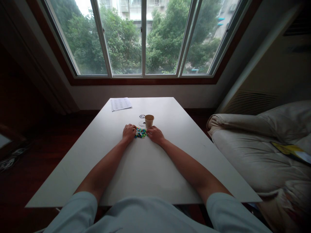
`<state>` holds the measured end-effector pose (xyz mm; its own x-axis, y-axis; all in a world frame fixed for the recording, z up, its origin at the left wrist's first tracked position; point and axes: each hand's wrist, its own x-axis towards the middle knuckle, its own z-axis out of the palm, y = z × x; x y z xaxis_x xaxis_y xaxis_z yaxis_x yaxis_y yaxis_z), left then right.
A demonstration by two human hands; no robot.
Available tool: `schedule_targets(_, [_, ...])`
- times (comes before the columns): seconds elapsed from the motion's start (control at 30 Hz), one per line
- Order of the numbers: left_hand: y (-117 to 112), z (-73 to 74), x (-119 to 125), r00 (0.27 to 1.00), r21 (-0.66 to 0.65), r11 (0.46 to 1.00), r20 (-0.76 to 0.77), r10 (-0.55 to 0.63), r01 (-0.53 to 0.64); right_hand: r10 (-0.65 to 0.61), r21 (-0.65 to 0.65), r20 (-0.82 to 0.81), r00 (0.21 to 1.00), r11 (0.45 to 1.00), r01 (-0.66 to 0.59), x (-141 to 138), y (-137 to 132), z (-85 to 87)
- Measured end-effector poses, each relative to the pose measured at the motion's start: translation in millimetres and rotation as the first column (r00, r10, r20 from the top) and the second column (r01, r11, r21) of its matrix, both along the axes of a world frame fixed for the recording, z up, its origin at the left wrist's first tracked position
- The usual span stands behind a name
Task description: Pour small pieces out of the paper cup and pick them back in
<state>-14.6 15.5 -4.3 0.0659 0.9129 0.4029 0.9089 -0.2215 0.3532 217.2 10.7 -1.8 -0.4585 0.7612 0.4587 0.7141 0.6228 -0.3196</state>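
A: Where do we locate the small coloured pieces [140, 133]?
B: We find them loose on the white table [145, 171], between the left hand [129, 132] and the right hand [155, 134], inward of the fingers on both sides.
A: Do we note a long axis or a nearer hand?
B: We read no single axis for the scattered group; each hand lies at its edge, neither clearly nearer. The paper cup [149, 123] stands upright just beyond the right hand.
A: Finger state?
B: Curled on both; whether either grips a piece, we cannot tell.
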Motion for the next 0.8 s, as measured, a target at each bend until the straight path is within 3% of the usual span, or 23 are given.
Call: schedule_targets(0.8, [0.4,-0.1,1.3,1.000,0.011,1.000,0.006,-0.001,0.001,0.022,0.035,-0.028,0.999,0.999,-0.021,-0.3,1.6,-2.3])
